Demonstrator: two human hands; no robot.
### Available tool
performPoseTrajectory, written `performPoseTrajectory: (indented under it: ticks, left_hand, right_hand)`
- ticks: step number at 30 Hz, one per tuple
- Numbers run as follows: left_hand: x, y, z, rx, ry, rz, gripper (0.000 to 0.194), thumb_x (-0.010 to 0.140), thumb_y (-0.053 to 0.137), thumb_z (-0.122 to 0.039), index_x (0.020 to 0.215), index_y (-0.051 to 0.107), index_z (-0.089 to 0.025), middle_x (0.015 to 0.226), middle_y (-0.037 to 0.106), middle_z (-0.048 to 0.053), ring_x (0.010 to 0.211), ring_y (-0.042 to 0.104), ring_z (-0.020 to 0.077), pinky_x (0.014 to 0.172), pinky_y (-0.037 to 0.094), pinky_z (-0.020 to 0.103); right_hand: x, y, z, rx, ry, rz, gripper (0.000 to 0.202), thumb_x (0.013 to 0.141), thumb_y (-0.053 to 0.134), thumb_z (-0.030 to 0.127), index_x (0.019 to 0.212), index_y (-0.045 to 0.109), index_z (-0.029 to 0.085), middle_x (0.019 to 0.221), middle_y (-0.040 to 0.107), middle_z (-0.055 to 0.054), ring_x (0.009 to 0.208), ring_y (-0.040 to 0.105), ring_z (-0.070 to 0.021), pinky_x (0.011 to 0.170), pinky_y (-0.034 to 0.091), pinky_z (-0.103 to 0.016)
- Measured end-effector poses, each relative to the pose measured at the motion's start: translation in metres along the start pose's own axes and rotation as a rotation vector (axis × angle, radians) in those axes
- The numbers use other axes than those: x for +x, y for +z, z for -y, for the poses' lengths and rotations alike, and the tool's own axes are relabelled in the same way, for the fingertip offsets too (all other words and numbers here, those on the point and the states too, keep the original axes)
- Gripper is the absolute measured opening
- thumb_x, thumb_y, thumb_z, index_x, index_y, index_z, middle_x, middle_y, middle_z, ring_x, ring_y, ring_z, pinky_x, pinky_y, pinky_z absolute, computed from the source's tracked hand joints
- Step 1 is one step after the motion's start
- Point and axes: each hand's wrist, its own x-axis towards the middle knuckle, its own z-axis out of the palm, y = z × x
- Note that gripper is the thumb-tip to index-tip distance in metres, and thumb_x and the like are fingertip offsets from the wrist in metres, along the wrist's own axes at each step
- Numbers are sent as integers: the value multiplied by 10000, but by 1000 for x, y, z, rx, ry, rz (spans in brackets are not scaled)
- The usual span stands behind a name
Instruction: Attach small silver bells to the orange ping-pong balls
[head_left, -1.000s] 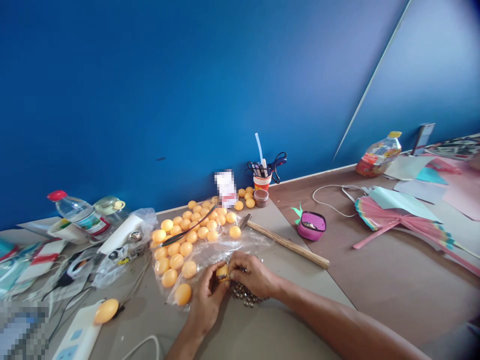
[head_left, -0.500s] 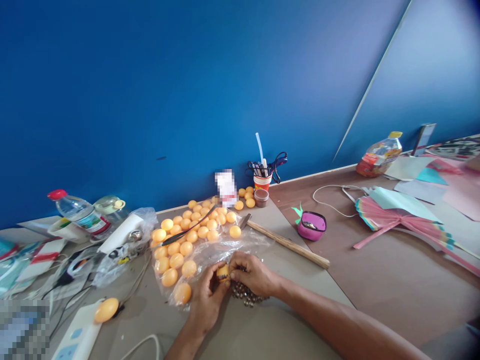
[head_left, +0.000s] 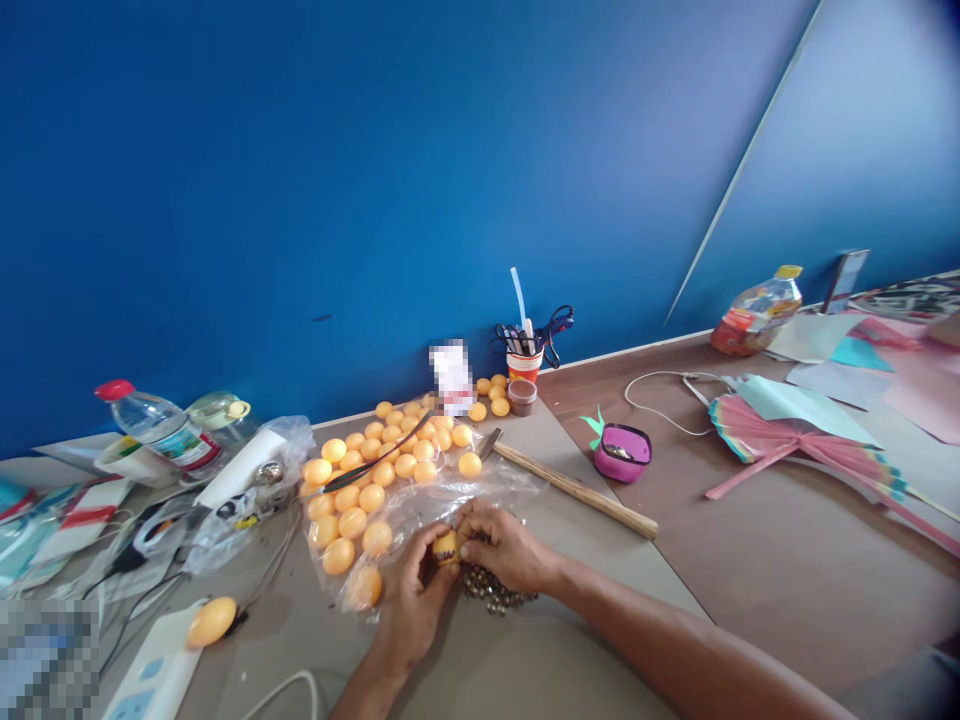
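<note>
An orange ping-pong ball [head_left: 445, 545] sits between the thumb and fingers of my left hand [head_left: 412, 595], with a row of small dark beads across its surface. My right hand [head_left: 504, 548] is closed in a pinch at the ball's right side. From beneath its fingers a bunched chain of shiny dark beads [head_left: 496, 594] spills onto the table; the exact pinch point is hidden. Just beyond both hands lies a clear plastic bag [head_left: 427, 505], with many orange ping-pong balls [head_left: 352, 522] on and around it.
A hammer [head_left: 577, 487] lies right of the balls, near a purple container [head_left: 624, 455]. Behind stands a cup of tools [head_left: 524, 362]. Bottles [head_left: 161, 430] and a power strip [head_left: 154, 665] are at left; a pink paper fan [head_left: 799, 440] lies at right.
The view has shifted very slightly. Both hands keep nearly the same place and grip around the ball.
</note>
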Motion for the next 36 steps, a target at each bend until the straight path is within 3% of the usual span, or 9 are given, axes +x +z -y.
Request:
performPoseTrajectory:
  ticks: [8,19,26,36]
  left_hand:
    - [-1,0,-2,51,-15,20,343,813,625,-333,1131,604,-207,1138,660,92,1037,618,241,915,501,385]
    - [-2,2,-3,192,122,-51,285,800,612,-254,1081,644,-217,1084,689,89,1001,639,241,890,522,398]
    - [-3,1,-1,222,109,-61,301,788,608,-230,1085,657,-222,1107,696,86,1041,637,253,922,516,419]
    - [-3,2,-2,247,88,-39,295,786,600,-211,1074,661,-231,1114,691,78,1053,622,245,943,499,419]
  right_hand:
    - [1,-1,-1,-1,29,22,154,720,564,47,632,536,171,874,602,-22,871,560,-151,808,427,-269]
    - [2,1,-1,-84,97,21,200,673,549,-8,585,503,166,823,608,-5,803,553,-133,744,424,-238]
    - [2,2,-3,-116,80,-4,180,667,543,6,596,517,170,798,627,-3,771,568,-136,714,423,-239]
    - [1,8,3,-198,175,-69,171,635,533,26,581,466,174,737,593,-2,709,539,-131,647,387,-228]
